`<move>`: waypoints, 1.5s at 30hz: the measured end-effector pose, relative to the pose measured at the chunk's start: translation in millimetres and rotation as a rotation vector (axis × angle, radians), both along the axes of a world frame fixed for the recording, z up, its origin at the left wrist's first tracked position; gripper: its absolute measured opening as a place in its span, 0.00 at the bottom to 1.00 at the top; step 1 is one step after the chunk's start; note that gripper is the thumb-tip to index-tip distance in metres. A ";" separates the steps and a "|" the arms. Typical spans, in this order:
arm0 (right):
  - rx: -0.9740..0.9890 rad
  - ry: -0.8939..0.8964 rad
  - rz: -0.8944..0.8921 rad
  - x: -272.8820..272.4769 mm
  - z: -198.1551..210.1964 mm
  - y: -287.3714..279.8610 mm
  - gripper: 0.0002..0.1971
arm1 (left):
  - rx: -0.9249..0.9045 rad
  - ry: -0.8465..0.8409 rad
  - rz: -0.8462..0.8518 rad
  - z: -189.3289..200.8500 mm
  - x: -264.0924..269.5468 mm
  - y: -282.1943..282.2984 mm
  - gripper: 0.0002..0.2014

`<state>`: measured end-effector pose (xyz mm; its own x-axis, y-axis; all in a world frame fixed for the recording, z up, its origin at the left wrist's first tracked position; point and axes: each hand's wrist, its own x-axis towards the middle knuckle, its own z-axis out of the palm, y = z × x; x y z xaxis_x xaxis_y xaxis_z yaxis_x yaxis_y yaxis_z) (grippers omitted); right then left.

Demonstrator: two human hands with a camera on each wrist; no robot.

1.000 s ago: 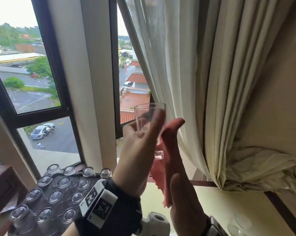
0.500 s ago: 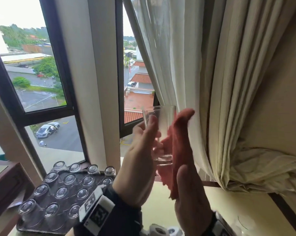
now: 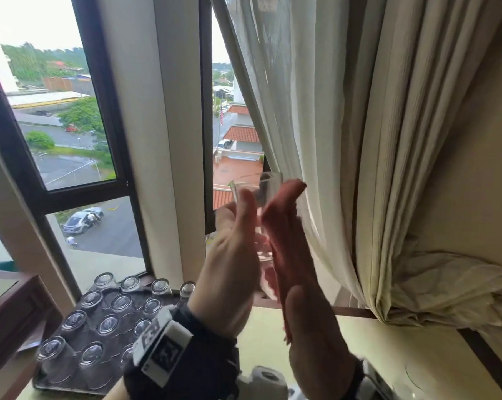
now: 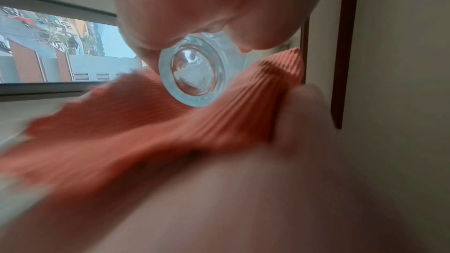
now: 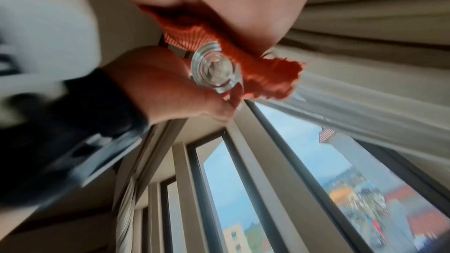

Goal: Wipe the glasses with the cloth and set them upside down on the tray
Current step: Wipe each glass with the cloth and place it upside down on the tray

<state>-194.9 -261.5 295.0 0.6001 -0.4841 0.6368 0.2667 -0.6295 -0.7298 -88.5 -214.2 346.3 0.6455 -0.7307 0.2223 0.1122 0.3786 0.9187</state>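
Note:
A clear glass [image 3: 258, 188] is held upright in front of the window, rim up. My left hand [image 3: 236, 226] grips it from the left, thumb along its side. In the left wrist view my fingers curl round its thick base [image 4: 194, 73]. My right hand [image 3: 286, 217] presses the orange ribbed cloth [image 3: 271, 280] against the glass's right side. The cloth [image 4: 170, 126] hangs below the palm, and a thumb lies on its edge. In the right wrist view the cloth [image 5: 268, 76] wraps the side of the glass [image 5: 214, 70]. Several glasses [image 3: 108, 324] stand upside down on the dark tray [image 3: 50, 383] at lower left.
Cream curtains [image 3: 359, 140] hang close on the right, bunched on the sill. The dark window frame [image 3: 105, 116] is just behind the hands. A brown wooden piece [image 3: 10, 310] borders the tray's left. Another glass [image 3: 417, 376] sits on the beige counter [image 3: 382, 339] at lower right.
My right hand has slid up the glass with the cloth, its fingertips now near the rim. My left thumb has shifted leftward on the glass. The glass stays raised.

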 end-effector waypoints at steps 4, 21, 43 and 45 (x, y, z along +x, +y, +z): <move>0.245 -0.001 0.053 6.2 -7.9 -9.1 0.41 | 0.021 -0.052 -0.077 5.6 1.1 9.0 0.25; 0.261 0.012 0.161 13.5 -6.4 -6.0 0.37 | 0.097 0.003 0.009 5.2 13.6 -0.1 0.58; 0.502 0.048 0.012 24.0 17.4 -35.7 0.31 | 0.103 -0.242 -0.213 -5.3 -16.3 3.9 0.27; 0.394 0.043 0.047 26.5 22.9 -33.5 0.41 | 0.164 -0.224 -0.190 -7.3 -14.8 2.9 0.30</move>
<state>-168.4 -295.0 317.9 0.6492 -0.6577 0.3821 0.2527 -0.2873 -0.9239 -103.3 -211.3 339.0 0.4430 -0.8711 0.2122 -0.0448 0.2149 0.9756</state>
